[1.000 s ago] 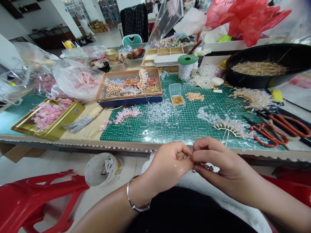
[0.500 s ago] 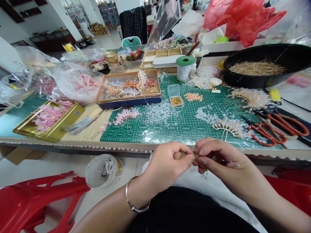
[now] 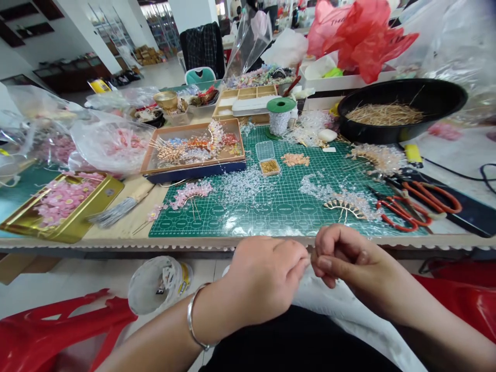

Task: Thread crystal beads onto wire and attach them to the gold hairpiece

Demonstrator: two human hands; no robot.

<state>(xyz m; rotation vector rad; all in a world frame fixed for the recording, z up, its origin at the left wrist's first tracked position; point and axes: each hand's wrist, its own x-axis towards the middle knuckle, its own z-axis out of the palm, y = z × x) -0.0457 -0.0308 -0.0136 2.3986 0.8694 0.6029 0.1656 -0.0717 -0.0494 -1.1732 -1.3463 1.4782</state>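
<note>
My left hand and my right hand meet over my lap, just below the table's front edge. Both are closed in a pinch, fingertips touching at something tiny that I cannot make out. A silver bangle circles my left wrist. On the green cutting mat nearest my hands lie a gold comb with clear beads, heaps of clear beads and a pink flower sprig.
Red-handled scissors lie at the mat's right. A brown tray of beaded pieces, a gold tin of pink flowers, a black basin of pins and a green-capped spool stand behind. A plastic tub sits on the floor.
My view has shifted right and up a little. My hands have turned slightly, the left one's back now facing up, still pinched together.
</note>
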